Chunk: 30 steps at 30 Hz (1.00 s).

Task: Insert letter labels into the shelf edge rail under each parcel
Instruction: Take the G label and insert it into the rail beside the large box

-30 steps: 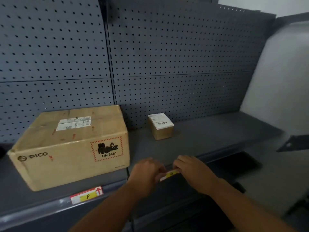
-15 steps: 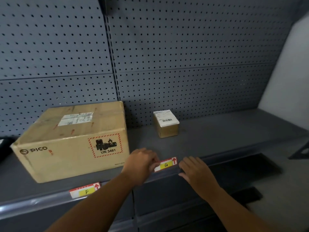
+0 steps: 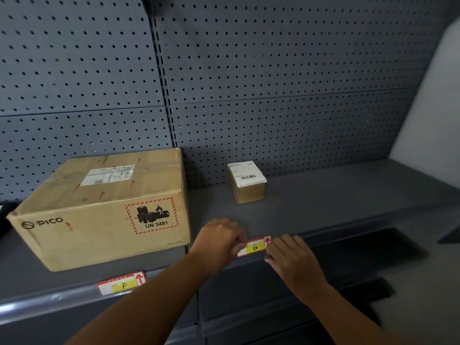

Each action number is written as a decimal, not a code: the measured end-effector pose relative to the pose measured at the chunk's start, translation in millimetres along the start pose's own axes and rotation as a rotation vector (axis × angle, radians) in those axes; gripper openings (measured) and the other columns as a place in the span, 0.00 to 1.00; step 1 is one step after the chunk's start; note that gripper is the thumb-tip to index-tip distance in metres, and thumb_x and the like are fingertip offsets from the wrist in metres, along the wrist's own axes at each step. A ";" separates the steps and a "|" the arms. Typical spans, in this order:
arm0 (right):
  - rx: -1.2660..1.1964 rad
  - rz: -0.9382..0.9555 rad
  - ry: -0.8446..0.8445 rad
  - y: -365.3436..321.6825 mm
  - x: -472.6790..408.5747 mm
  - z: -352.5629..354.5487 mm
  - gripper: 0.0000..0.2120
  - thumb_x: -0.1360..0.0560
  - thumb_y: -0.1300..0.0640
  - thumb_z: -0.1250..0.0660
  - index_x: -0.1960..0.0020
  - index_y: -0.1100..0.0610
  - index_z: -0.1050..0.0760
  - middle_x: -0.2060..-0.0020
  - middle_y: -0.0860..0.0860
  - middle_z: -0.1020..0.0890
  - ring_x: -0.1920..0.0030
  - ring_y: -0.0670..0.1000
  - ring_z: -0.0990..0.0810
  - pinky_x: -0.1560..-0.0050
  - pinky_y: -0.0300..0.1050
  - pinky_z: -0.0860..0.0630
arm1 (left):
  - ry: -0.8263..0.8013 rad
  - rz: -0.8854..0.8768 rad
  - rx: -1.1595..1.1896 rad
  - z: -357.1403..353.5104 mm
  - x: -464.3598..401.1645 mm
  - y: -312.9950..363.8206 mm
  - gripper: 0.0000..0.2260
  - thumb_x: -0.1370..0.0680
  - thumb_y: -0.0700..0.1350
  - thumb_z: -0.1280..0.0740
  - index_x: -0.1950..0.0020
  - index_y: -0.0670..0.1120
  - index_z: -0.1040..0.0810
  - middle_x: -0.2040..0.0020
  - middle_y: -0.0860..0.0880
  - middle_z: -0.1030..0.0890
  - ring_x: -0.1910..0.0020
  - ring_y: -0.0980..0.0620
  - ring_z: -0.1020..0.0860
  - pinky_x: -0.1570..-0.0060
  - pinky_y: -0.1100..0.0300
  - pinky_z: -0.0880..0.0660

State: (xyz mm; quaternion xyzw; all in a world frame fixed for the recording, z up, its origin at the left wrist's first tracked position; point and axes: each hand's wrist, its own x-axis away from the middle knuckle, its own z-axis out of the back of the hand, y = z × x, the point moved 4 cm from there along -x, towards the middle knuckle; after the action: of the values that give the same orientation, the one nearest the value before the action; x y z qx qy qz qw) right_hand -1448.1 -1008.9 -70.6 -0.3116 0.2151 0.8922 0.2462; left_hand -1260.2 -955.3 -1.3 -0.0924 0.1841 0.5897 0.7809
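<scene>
A yellow-and-red label marked G (image 3: 254, 247) sits in the shelf edge rail (image 3: 348, 226), in front of a small brown parcel (image 3: 247, 181). My left hand (image 3: 219, 242) has its curled fingers pinching the label's left end. My right hand (image 3: 292, 257) lies flat with straight fingers touching the rail at the label's right end. A second label marked F (image 3: 122, 285) is seated in the rail below the large PICO cardboard parcel (image 3: 104, 207).
The grey shelf (image 3: 336, 192) stretches right of the small parcel. Perforated grey back panels (image 3: 273, 83) rise behind. A pale wall (image 3: 433, 108) stands at the right, and a lower shelf level (image 3: 361, 255) lies beneath the rail.
The G label was held askew between both hands a second ago; now it lies along the rail. My right hand has let go and flattened beside it.
</scene>
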 end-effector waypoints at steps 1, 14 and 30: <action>0.002 0.000 -0.006 -0.3 -1.2 2.9 0.15 0.32 0.52 0.21 0.52 0.54 0.24 0.58 0.51 0.20 0.57 0.51 0.23 0.53 0.45 0.27 | -0.005 -0.011 -0.017 -2.5 -0.1 1.7 0.06 0.20 0.54 0.36 0.48 0.55 0.21 0.52 0.56 0.21 0.51 0.57 0.27 0.47 0.57 0.30; -0.047 -0.076 -0.064 -5.1 -4.9 10.6 0.09 0.27 0.53 0.26 0.51 0.54 0.24 0.59 0.50 0.23 0.60 0.50 0.26 0.59 0.45 0.26 | 0.037 0.006 0.001 -9.8 12.4 5.5 0.03 0.22 0.52 0.33 0.51 0.55 0.23 0.54 0.55 0.22 0.53 0.55 0.26 0.50 0.57 0.30; -0.067 -0.128 -0.112 -3.4 -9.3 3.5 0.29 0.34 0.41 0.21 0.42 0.52 0.28 0.55 0.47 0.22 0.57 0.49 0.24 0.54 0.45 0.24 | -0.062 0.129 0.049 -14.4 12.7 -5.1 0.11 0.23 0.58 0.34 0.42 0.58 0.27 0.46 0.57 0.26 0.46 0.58 0.29 0.41 0.58 0.34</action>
State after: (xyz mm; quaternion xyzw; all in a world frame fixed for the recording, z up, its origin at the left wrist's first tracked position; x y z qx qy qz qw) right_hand -1441.4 -1007.2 -62.8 -0.2824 0.1506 0.8974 0.3038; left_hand -1254.9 -950.7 -19.9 -0.0429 0.1799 0.6367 0.7486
